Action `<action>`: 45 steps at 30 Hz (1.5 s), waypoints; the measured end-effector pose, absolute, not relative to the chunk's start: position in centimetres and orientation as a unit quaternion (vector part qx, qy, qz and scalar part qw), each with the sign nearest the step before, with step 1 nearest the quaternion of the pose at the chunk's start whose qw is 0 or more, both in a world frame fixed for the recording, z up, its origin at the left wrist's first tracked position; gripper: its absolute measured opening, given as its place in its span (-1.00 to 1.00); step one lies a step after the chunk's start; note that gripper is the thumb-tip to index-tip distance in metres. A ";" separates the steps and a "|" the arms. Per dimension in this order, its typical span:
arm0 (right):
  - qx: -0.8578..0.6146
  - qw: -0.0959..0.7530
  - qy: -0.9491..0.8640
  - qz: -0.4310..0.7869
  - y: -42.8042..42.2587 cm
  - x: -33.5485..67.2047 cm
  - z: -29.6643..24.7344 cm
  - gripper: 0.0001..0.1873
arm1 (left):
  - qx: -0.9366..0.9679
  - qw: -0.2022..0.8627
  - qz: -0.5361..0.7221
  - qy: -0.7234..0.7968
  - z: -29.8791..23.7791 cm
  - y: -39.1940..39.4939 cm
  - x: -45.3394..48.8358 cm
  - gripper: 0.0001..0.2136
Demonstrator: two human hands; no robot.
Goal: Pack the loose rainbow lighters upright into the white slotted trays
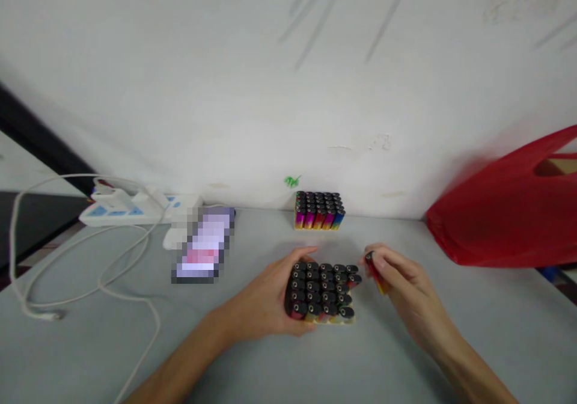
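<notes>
A pale tray [353, 320] stands on the table, packed with rows of upright black-topped lighters [313, 290]. The right-hand row is uneven, with one lighter [354, 279] tilted outwards. My left hand [270, 296] is wrapped round the tray's left side, thumb and fingers at the near and far edges. Just right of the tray, apart from it, my right hand [401, 278] pinches a single lighter [377, 272] with a black top and a red-to-yellow body. Against the wall behind is a second block of lighters [319, 210] in purple, red, blue and yellow.
On the left lie a phone [205, 244] with a lit, blurred screen, a white power strip [130, 207] with plugs in it, and a looped white cable [103, 281]. A red bag [500, 211] stands at the right by the wall [252, 91]. The tabletop [279, 368] is grey.
</notes>
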State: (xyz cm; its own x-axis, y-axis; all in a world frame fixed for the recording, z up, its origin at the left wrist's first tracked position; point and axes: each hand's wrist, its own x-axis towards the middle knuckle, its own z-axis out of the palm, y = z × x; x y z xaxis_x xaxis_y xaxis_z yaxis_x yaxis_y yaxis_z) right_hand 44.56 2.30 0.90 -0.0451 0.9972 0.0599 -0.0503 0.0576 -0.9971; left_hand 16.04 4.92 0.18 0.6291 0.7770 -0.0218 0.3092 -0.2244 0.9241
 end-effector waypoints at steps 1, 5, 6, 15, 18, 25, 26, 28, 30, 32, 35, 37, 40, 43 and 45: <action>-0.466 0.501 -0.536 0.494 2.3 44.9 0.8 -0.65 | 0.748 0.505 0.232 0.364 0.1 4.9 16.0 0.08; -0.442 0.451 -0.586 0.508 2.3 46.1 1.0 -0.67 | 0.749 0.507 0.229 0.360 0.0 5.1 16.0 0.08; -0.431 0.442 -0.598 0.511 2.3 46.3 1.1 -0.69 | 0.748 0.509 0.228 0.360 0.0 5.1 16.0 0.09; -0.423 0.398 -0.706 0.405 1.9 46.2 2.0 -0.83 | 0.744 0.515 0.227 0.360 -0.1 5.1 15.9 0.10; -0.419 0.397 -0.713 0.398 1.9 46.2 2.1 -0.83 | 0.742 0.516 0.227 0.364 -0.1 5.1 15.9 0.10; -0.421 0.378 -0.710 0.419 1.8 46.5 2.2 -0.86 | 0.753 0.504 0.222 0.360 0.1 5.2 16.0 0.09; -0.424 0.378 -0.706 0.423 1.8 46.5 2.1 -0.85 | 0.753 0.502 0.224 0.363 0.1 5.2 16.0 0.09; -0.438 0.378 -0.691 0.434 1.6 46.3 2.0 -0.80 | 0.751 0.500 0.227 0.367 0.2 5.2 16.0 0.09; -0.450 0.384 -0.673 0.444 1.5 46.1 2.0 -0.72 | 0.752 0.499 0.225 0.367 0.2 5.1 15.9 0.09; -0.453 0.394 -0.663 0.447 1.5 46.0 2.1 -0.68 | 0.756 0.494 0.225 0.366 0.2 5.1 15.9 0.09; -0.454 0.391 -0.669 0.439 1.6 46.1 2.3 -0.62 | 0.759 0.489 0.226 0.367 0.1 5.1 15.8 0.08; -0.455 0.372 -0.682 0.435 1.6 46.2 2.5 -0.57 | 0.757 0.490 0.228 0.366 0.2 5.1 15.9 0.07; -0.455 0.342 -0.695 0.441 1.5 46.2 2.6 -0.51 | 0.761 0.483 0.232 0.365 0.3 5.1 15.9 0.06; -0.442 0.315 -0.695 0.471 1.4 46.0 2.5 -0.39 | 0.761 0.486 0.229 0.364 0.4 5.1 16.0 0.07; -0.425 0.296 -0.691 0.504 1.3 45.7 2.4 -0.27 | 0.759 0.490 0.229 0.362 0.3 5.1 16.0 0.08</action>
State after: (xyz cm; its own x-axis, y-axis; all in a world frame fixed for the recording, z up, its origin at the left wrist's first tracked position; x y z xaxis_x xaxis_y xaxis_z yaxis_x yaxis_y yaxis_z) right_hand 45.72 1.33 2.45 -0.4625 0.8864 -0.0193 0.2894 0.1303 -0.9483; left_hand 16.00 5.09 0.34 0.6326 0.7745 -0.0083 0.3256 -0.2562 0.9102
